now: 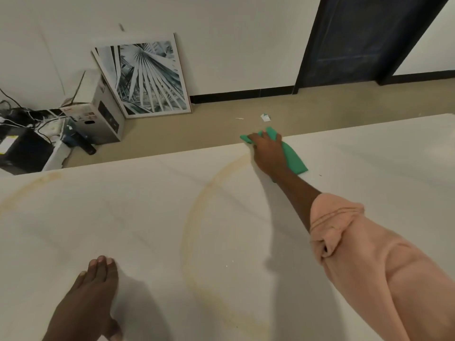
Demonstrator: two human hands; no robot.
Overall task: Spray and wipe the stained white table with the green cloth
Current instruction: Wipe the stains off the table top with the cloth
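The white table (128,212) fills the lower view. A large yellowish ring stain (189,232) curves across its middle, and a fainter stain (32,185) marks the far left. My right hand (267,153) reaches to the far edge and presses down on the green cloth (293,158), fingers curled over its far end at the table's rim. My left hand (91,296) lies flat on the near table top, fingers straight. No spray bottle is in view.
Beyond the table lies a beige floor with paper scraps (264,117). A framed palm-leaf picture (145,77) leans on the wall beside a cardboard box (98,112), cables and a black unit (22,148). A dark door (357,38) stands at the back right.
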